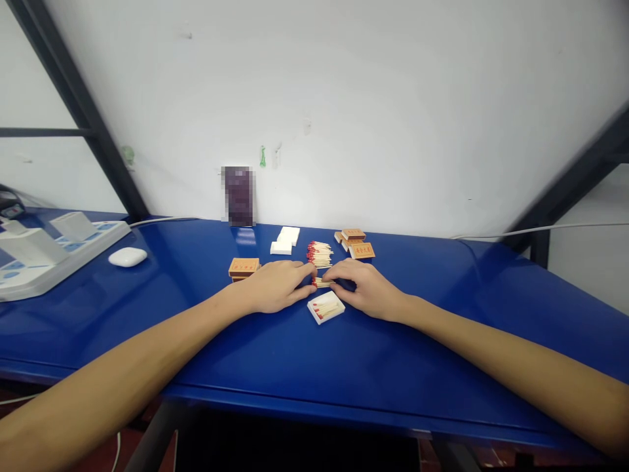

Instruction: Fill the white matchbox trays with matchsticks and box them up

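Observation:
A small bunch of red-tipped matches (322,283) lies between my two hands. My left hand (276,286) has its thumb and fingertips closed at the red heads. At the plain stick ends, my right hand (369,288) is curled with its thumb and fingers around the bunch. A white matchbox tray (338,300) with several matches in it rests just in front of the bunch. Behind my fingertips is a larger pile of matches (320,254), red heads toward the left.
Orange matchboxes (244,267) are stacked beside my left hand; more orange matchboxes (362,250) lie back right. White trays (281,248) sit back left. A dark pixelated object (239,195) leans on the wall. A white case (128,257) and power strip (93,246) are far left.

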